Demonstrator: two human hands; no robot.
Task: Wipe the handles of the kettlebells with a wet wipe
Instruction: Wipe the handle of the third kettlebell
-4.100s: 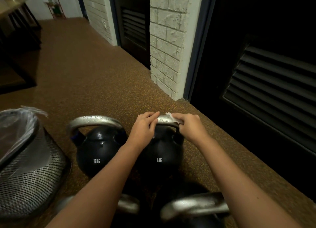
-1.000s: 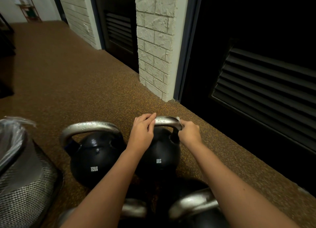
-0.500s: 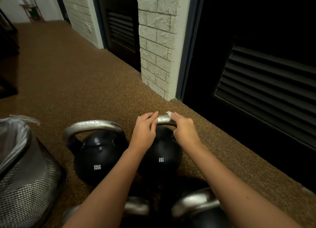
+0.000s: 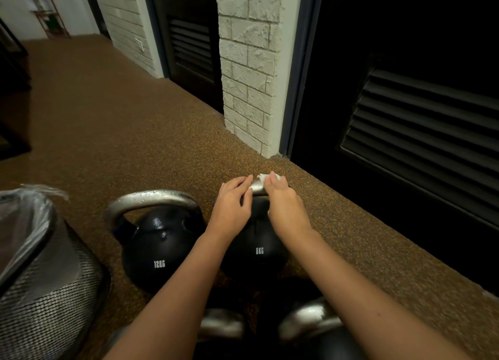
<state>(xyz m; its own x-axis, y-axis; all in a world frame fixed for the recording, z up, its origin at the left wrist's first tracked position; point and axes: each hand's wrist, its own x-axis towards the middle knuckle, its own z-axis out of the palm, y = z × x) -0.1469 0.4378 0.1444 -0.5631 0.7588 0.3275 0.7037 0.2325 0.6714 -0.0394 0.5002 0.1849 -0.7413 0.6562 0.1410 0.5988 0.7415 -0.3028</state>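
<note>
Right hand [image 4: 280, 197] pinches wet wipe [image 4: 262, 176] atop 8KG kettlebell [image 4: 256, 251] handle [image 4: 257, 188]; left hand [image 4: 233, 200] grips handle's left end; bar runs left-right.

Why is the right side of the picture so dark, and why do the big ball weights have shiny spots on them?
In the head view, the louvred doors on the right are black and poorly lit, so they swallow detail; the 12KG kettlebell shows small bright glints from a light overhead; the brick pillar leans and the floor edge bends because the lens is wide-angle; the nearest handles at the bottom look soft and blurry.
</note>
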